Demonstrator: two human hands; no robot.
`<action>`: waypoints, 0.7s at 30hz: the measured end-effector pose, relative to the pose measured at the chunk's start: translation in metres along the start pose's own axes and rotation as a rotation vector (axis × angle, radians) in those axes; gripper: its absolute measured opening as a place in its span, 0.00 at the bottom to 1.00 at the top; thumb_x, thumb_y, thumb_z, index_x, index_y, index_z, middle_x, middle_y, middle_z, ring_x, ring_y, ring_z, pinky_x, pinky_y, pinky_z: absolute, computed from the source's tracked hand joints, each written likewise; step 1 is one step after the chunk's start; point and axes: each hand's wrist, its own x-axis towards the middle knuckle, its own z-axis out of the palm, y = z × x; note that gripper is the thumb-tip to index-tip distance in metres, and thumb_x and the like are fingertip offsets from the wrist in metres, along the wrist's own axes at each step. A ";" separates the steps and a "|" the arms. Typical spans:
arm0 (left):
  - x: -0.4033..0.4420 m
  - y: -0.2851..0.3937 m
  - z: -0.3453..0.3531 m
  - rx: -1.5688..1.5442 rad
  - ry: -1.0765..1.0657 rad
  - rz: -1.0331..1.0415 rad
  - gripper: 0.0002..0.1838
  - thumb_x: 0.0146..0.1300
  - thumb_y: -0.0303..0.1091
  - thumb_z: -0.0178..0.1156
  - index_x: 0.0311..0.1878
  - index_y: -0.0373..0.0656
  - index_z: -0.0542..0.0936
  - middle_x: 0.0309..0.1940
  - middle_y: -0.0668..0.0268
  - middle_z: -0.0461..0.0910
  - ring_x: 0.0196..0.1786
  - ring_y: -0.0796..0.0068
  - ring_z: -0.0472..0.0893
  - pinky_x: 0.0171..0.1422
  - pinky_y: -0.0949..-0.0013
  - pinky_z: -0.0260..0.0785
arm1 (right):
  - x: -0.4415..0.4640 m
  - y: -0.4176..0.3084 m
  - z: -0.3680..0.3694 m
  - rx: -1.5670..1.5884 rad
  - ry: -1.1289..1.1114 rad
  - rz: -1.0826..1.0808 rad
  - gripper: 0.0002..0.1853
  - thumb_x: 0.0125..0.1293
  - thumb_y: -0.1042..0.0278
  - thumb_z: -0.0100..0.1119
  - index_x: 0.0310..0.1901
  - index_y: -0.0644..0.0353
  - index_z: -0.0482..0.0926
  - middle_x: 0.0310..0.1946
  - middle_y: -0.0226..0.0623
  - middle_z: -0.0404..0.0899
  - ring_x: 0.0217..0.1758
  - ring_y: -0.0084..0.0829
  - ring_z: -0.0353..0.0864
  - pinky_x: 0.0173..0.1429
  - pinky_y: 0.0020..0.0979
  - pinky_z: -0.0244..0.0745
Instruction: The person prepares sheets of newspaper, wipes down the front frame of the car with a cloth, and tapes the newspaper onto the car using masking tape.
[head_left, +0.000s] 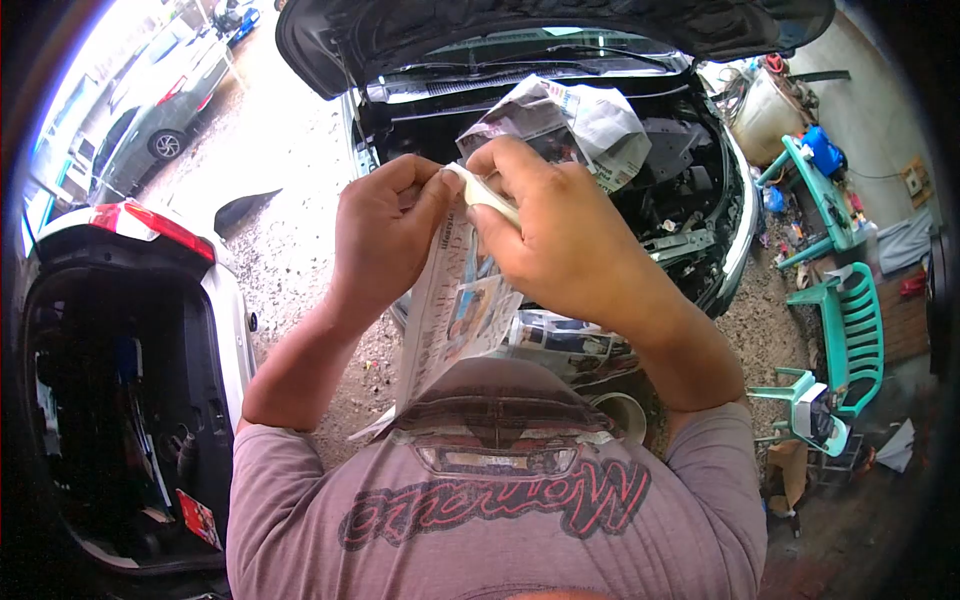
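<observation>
Both my hands are raised in front of my chest and meet at a roll of cream masking tape (485, 193). My right hand (565, 225) has thumb and fingers closed round the roll, hiding much of it. The fingertips of my left hand (388, 225) pinch at the tape's left end and the top edge of a newspaper sheet (455, 300). That sheet hangs down between my forearms towards my shirt, its printed side and a coloured picture showing. Where the tape meets the paper is hidden behind my fingers.
Ahead is a car with its hood (560, 30) raised. Crumpled newspaper (610, 130) lies over its engine bay (690, 190). A second car with an open tailgate (125, 260) stands left. On the right are a green chair (855, 335), a green table (825, 195) and a drum (765, 115).
</observation>
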 end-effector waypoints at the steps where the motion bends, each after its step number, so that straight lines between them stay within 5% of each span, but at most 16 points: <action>1: -0.002 0.000 0.002 -0.079 0.045 -0.008 0.11 0.78 0.33 0.65 0.46 0.34 0.88 0.32 0.68 0.88 0.35 0.87 0.81 0.38 0.76 0.74 | 0.000 0.001 -0.002 0.003 0.013 -0.001 0.15 0.70 0.70 0.64 0.54 0.68 0.77 0.37 0.61 0.87 0.43 0.62 0.89 0.47 0.51 0.83; 3: -0.005 -0.003 0.005 -0.157 0.089 -0.015 0.11 0.78 0.34 0.65 0.46 0.34 0.88 0.32 0.68 0.88 0.34 0.87 0.81 0.39 0.75 0.74 | 0.001 0.005 -0.005 0.007 0.028 -0.001 0.17 0.70 0.66 0.66 0.54 0.67 0.77 0.36 0.64 0.86 0.43 0.66 0.88 0.49 0.57 0.82; 5: -0.007 -0.006 0.007 -0.319 0.079 -0.056 0.11 0.78 0.35 0.65 0.47 0.35 0.88 0.33 0.68 0.88 0.35 0.86 0.82 0.40 0.75 0.74 | 0.002 0.011 -0.010 -0.028 0.049 -0.057 0.19 0.71 0.66 0.69 0.57 0.66 0.76 0.39 0.58 0.89 0.41 0.58 0.91 0.45 0.45 0.83; 15: 0.004 -0.014 -0.034 -0.600 0.120 -0.114 0.12 0.81 0.35 0.59 0.45 0.35 0.83 0.35 0.62 0.86 0.36 0.80 0.85 0.41 0.75 0.77 | -0.014 0.033 -0.052 -0.356 -0.027 0.078 0.25 0.73 0.47 0.68 0.58 0.62 0.83 0.37 0.57 0.88 0.42 0.58 0.90 0.48 0.47 0.82; 21: 0.005 -0.010 -0.043 -0.673 0.063 -0.144 0.12 0.81 0.34 0.55 0.47 0.35 0.82 0.41 0.56 0.88 0.37 0.77 0.87 0.43 0.73 0.82 | -0.021 0.052 -0.066 -0.345 -0.052 0.043 0.24 0.73 0.49 0.68 0.59 0.61 0.86 0.45 0.57 0.89 0.48 0.57 0.90 0.54 0.44 0.83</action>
